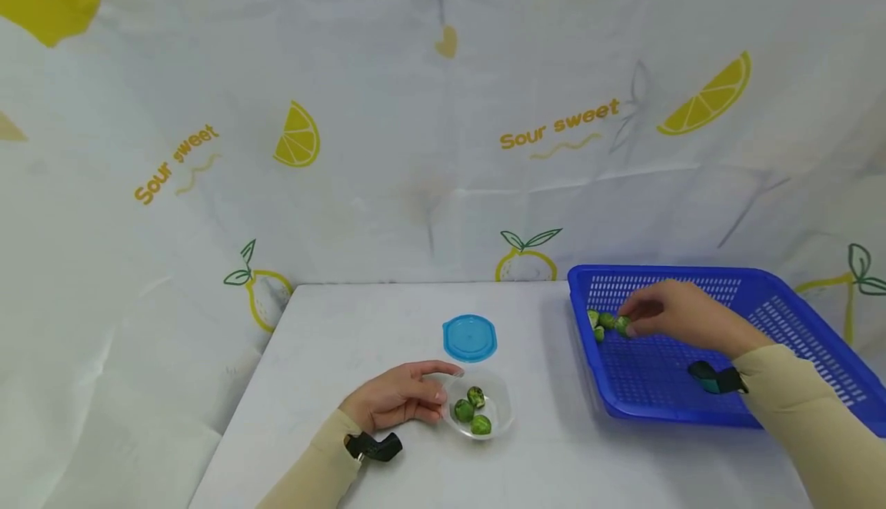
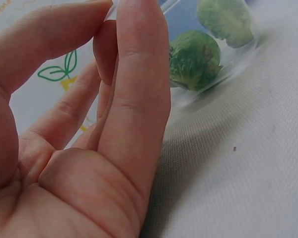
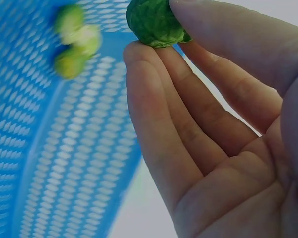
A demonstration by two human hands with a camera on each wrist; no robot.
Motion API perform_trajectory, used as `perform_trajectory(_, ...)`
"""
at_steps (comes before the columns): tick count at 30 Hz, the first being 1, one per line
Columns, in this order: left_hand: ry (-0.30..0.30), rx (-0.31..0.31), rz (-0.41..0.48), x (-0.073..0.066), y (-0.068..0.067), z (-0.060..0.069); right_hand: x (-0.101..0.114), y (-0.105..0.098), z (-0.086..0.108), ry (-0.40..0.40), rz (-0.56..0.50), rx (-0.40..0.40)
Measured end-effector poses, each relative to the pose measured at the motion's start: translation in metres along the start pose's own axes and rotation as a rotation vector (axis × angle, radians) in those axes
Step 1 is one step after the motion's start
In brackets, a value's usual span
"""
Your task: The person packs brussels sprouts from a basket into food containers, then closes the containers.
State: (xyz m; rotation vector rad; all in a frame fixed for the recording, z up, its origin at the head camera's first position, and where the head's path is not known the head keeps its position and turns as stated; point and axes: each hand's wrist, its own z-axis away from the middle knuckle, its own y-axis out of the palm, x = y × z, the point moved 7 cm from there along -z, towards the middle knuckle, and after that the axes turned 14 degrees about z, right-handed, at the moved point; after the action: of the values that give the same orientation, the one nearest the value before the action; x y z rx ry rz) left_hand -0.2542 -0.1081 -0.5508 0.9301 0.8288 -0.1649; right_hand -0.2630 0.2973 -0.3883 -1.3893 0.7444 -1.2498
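My right hand [image 1: 674, 315] pinches a green Brussels sprout [image 3: 155, 22] between thumb and fingertips, over the left part of the blue plastic basket [image 1: 664, 390]. Several other sprouts [image 1: 599, 333] sit in the basket's left corner beside that hand. On the white table, a clear plastic bowl [image 1: 503, 405] contains three Brussels sprouts [image 1: 464, 410]. My left hand [image 1: 396, 399] grips the bowl's left rim with thumb and index finger. Part of the bowl and two sprouts [image 2: 194, 60] show behind the thumb in the left wrist view.
A blue lid [image 1: 470, 338] lies flat on the white table [image 1: 360, 324], just beyond the bowl. The basket takes up the table's right side. Behind the table hangs a white cloth [image 1: 388, 209] with lemon prints.
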Motion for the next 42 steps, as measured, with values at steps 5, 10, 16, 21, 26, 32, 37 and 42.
perform_trajectory(5,0.002,-0.007,-0.01,0.0,-0.002,0.002,0.031,-0.01,0.0,-0.033,0.004,-0.03)
perform_trajectory(10,0.011,-0.003,-0.018,-0.001,-0.003,0.0,0.07,-0.013,-0.002,-0.065,-0.022,-0.037)
perform_trajectory(16,0.012,0.011,-0.021,-0.001,0.001,0.0,0.118,-0.002,-0.009,-0.134,-0.087,-0.017)
perform_trajectory(21,0.007,-0.002,-0.028,0.0,0.002,0.001,0.15,0.015,-0.019,-0.214,-0.136,-0.006)
perform_trajectory(26,0.013,-0.006,-0.037,-0.002,0.002,0.0,0.17,0.033,-0.029,-0.257,-0.16,0.006)
perform_trajectory(32,0.01,0.001,-0.033,-0.003,0.001,0.0,0.187,0.055,-0.032,-0.306,-0.196,0.0)
perform_trajectory(37,0.003,0.017,-0.04,-0.003,0.002,0.0,0.19,0.074,-0.031,-0.286,-0.221,0.004)
perform_trajectory(42,0.006,0.014,-0.044,-0.003,0.001,0.0,0.192,0.084,-0.028,-0.263,-0.208,-0.005)
